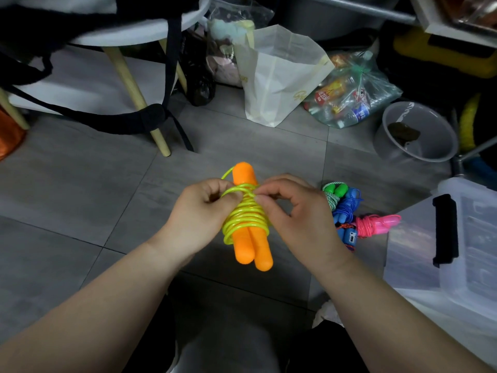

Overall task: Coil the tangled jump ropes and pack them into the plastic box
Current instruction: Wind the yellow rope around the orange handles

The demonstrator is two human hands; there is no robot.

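Note:
A jump rope with two orange handles (251, 249) and a yellow-green cord (246, 218) wound many times round them is held above the floor at the centre. My left hand (200, 215) grips the bundle from the left, a loop of cord round its fingers. My right hand (293, 211) pinches the cord near the top of the winding. On the floor to the right lie other wound ropes: a green-handled one (334, 192), a blue one (347, 208) and a pink one (376, 223). The clear plastic box (457, 254) with a black latch stands at the right edge.
A grey tiled floor (80, 189) lies below. A stool with wooden legs (134, 90) and black straps stands at the back left. A white paper bag (277, 76), a bag of bottles (352, 95) and a grey bin (416, 131) crowd the back right.

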